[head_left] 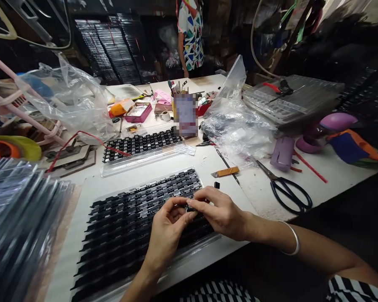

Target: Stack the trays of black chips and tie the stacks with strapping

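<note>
Black little plastic part [187, 207] is pinched between my left hand [166, 228] and right hand [220, 212] right above the clear tray of black parts [119, 226] on the white worktop [233, 176], so I'd keep fingertips low and square it to its slot.

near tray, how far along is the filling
The near tray looks filled with black parts across nearly all visible rows, as does the far tray. In hand: left hand and right hand pinch one small part. Left: one loose part on the table.
</note>
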A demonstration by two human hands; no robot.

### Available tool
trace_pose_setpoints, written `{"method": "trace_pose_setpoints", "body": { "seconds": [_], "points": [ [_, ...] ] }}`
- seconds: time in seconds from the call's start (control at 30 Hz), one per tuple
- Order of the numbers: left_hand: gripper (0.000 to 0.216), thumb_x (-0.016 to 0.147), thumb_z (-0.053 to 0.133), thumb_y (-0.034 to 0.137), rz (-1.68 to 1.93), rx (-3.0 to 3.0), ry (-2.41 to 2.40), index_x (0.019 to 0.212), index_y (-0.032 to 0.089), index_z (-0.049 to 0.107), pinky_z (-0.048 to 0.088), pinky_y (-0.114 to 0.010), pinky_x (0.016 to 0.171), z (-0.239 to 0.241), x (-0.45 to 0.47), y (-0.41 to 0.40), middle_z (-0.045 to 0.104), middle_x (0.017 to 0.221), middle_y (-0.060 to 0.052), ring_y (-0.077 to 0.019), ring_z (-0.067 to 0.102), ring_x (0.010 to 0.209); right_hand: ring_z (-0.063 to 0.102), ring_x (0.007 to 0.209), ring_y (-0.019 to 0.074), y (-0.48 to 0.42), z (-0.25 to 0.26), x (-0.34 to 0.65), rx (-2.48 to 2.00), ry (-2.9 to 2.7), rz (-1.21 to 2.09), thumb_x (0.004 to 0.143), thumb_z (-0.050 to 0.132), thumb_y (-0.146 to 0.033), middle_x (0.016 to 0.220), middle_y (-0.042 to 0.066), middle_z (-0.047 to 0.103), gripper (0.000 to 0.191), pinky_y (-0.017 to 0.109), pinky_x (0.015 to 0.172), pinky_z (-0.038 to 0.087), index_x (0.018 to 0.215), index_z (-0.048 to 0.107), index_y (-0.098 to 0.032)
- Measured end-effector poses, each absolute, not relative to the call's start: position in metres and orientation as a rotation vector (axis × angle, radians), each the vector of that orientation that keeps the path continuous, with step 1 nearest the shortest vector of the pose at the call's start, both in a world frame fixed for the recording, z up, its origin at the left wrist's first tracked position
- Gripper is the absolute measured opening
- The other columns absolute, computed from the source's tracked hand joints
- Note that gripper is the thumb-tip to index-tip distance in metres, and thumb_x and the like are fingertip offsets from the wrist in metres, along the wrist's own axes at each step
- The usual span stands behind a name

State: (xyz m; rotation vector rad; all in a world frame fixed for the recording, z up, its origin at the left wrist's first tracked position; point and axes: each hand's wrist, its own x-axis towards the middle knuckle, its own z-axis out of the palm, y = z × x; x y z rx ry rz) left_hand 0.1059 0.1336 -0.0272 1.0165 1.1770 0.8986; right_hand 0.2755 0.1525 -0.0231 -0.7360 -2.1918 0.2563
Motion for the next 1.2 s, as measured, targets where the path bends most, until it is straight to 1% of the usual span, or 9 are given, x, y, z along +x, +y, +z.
{"method": "trace_pose_setpoints", "body": {
  "seconds": [0.17, 0.27, 0.4, 0.5, 0.57, 0.7, 0.8, 1.0, 1.2],
  "points": [
    [0.033, 0.07, 0.074, 0.034, 0.799, 1.015, 1.13, 0.095, 0.016, 0.059, 0.039, -0.019, 0.053, -0.028, 0.106, 0.134, 0.057, 0.061, 0.004, -0.0085, 0.05, 0.059, 0.053, 0.088, 0.017, 0.146, -0.028, 0.293, -0.757, -2.246, 0.376, 0.087, 0.04, -0.004, 0.094, 0.009, 0.055, 0.039, 0.033, 0.073, 0.05, 0.121, 0.055, -0.017],
    [0.035, 0.069, 0.075, 0.032, 0.837, 0.952, 1.12, 0.097, 0.018, 0.059, 0.042, -0.017, 0.059, -0.029, 0.106, 0.134, 0.058, 0.066, 0.004, -0.0073, 0.052, 0.063, 0.054, 0.096, 0.0177, 0.151, -0.023, 0.31, -0.838, -2.216, 0.526, 0.087, 0.04, -0.004, 0.104, 0.01, 0.054, 0.044, 0.033, 0.079, 0.051, 0.127, 0.051, -0.019],
    [0.037, 0.07, 0.075, 0.031, 0.925, 0.831, 1.116, 0.1, 0.019, 0.058, 0.045, -0.018, 0.071, -0.027, 0.104, 0.136, 0.062, 0.073, 0.003, -0.0083, 0.058, 0.072, 0.057, 0.09, 0.0186, 0.163, -0.024, 0.335, -1.255, -1.967, 0.457, 0.09, 0.042, -0.011, 0.098, 0.009, 0.059, 0.03, 0.034, 0.076, 0.05, 0.117, 0.056, -0.018],
    [0.026, 0.077, 0.068, 0.035, 0.978, 0.73, 1.069, 0.094, 0.017, 0.06, 0.045, -0.019, 0.065, -0.025, 0.104, 0.138, 0.065, 0.087, -0.002, -0.0082, 0.058, 0.068, 0.058, 0.08, 0.0196, 0.168, -0.039, 0.344, -1.471, -2.018, 0.402, 0.089, 0.051, -0.018, 0.097, 0.009, 0.059, 0.018, 0.036, 0.07, 0.051, 0.105, 0.059, -0.015],
    [0.022, 0.081, 0.063, 0.035, 0.98, 0.691, 1.036, 0.088, 0.015, 0.06, 0.042, -0.019, 0.057, -0.025, 0.104, 0.14, 0.064, 0.092, -0.005, -0.007, 0.056, 0.063, 0.058, 0.08, 0.0207, 0.168, -0.052, 0.342, -1.514, -2.096, 0.381, 0.086, 0.057, -0.022, 0.099, 0.01, 0.059, 0.021, 0.037, 0.069, 0.051, 0.105, 0.057, -0.014],
    [0.019, 0.08, 0.064, 0.03, 0.981, 0.672, 1.018, 0.085, 0.013, 0.057, 0.037, -0.017, 0.05, -0.025, 0.104, 0.141, 0.065, 0.088, -0.006, -0.0053, 0.053, 0.055, 0.056, 0.089, 0.0247, 0.168, -0.07, 0.335, -1.491, -2.158, 0.276, 0.086, 0.055, -0.018, 0.094, 0.011, 0.057, 0.016, 0.04, 0.075, 0.051, 0.1, 0.058, -0.013],
    [0.018, 0.081, 0.062, 0.03, 0.984, 0.674, 1.007, 0.086, 0.014, 0.055, 0.035, -0.018, 0.049, -0.024, 0.104, 0.14, 0.066, 0.086, -0.007, -0.0059, 0.053, 0.054, 0.056, 0.086, 0.0246, 0.166, -0.069, 0.334, -1.458, -2.141, 0.271, 0.086, 0.053, -0.015, 0.09, 0.01, 0.057, 0.011, 0.04, 0.074, 0.05, 0.095, 0.059, -0.014],
    [0.014, 0.085, 0.059, 0.028, 0.976, 0.713, 0.964, 0.087, 0.014, 0.056, 0.036, -0.018, 0.051, -0.022, 0.106, 0.138, 0.066, 0.089, -0.006, -0.0064, 0.054, 0.056, 0.057, 0.084, 0.0171, 0.141, -0.031, 0.309, -1.141, -1.898, 0.472, 0.085, 0.057, -0.012, 0.092, 0.006, 0.059, 0.019, 0.03, 0.071, 0.051, 0.103, 0.057, -0.017],
    [0.014, 0.084, 0.06, 0.029, 0.998, 0.746, 1.0, 0.084, 0.015, 0.059, 0.039, -0.018, 0.053, -0.024, 0.108, 0.137, 0.06, 0.083, -0.001, -0.0047, 0.052, 0.057, 0.057, 0.088, 0.0168, 0.12, -0.019, 0.265, -0.965, -1.747, 0.624, 0.083, 0.058, -0.008, 0.091, 0.007, 0.058, 0.021, 0.031, 0.076, 0.051, 0.102, 0.057, -0.016]
  ]
}}
